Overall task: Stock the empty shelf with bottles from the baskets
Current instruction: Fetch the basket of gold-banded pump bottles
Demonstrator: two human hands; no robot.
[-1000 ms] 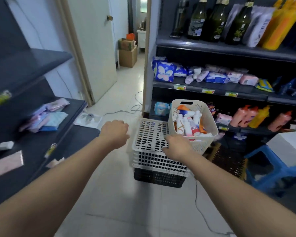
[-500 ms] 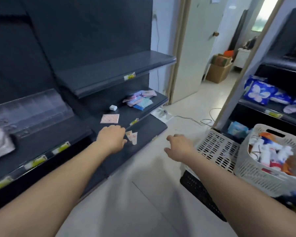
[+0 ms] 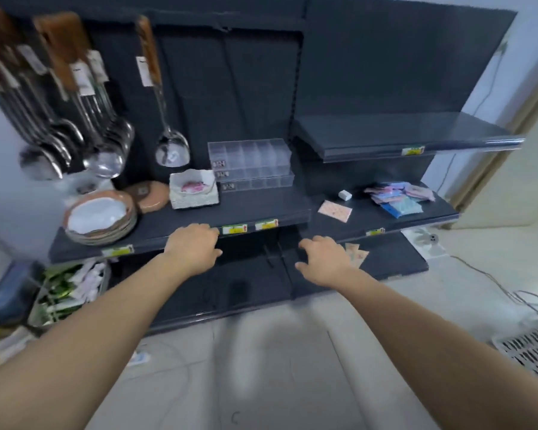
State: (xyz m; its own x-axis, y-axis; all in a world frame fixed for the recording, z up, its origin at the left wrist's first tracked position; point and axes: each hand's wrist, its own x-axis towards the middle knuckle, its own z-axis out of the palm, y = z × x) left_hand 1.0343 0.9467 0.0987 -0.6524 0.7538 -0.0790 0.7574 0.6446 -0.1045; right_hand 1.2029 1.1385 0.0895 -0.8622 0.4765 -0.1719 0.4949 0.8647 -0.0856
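Grip, left: left hand (image 3: 196, 246) holds nothing, fingers loosely bent, knuckles at the front lip of the middle shelf (image 3: 261, 209) in the centre of the frame. Whether it touches the lip cannot be told.

Grip, right: right hand (image 3: 323, 262) holds nothing, fingers loosely bent, in front of the bottom shelf (image 3: 385, 262), just beside a few pale sachets (image 3: 357, 254).

Stock: bottles, none in view. One corner of a white slotted basket (image 3: 528, 349) shows at the lower right edge, on the floor and well apart from both hands. Its contents lie out of frame.

Destination: bare shelf (image 3: 401, 135), upper right, with one yellow price tag (image 3: 412, 151) on its lip. It is judged to be the shelf to fill.

Handling (judgement): the bottles are unseen, so their weight and material are unknown. They are probably rigid and smooth-walled, and would tip if set near an edge. Take each round the body, not by the cap, and stand it upright well back from the lip.

Edges and room:
- The bare shelf juts forward with a hard front lip. Nothing hangs above it, so it can be approached from above and in front.
- The shelf below it carries coloured packets (image 3: 398, 198), a pink card (image 3: 336, 210) and a small white block (image 3: 344, 195).
- At left are hanging ladles (image 3: 106, 144), stacked plates (image 3: 100, 215), a white dish (image 3: 194, 189) and clear organiser boxes (image 3: 249, 162). All are breakable or easily knocked, so keep clear of them.
- Cables (image 3: 510, 293) trail across the floor at right, between the shelving and the basket, and could catch a foot.
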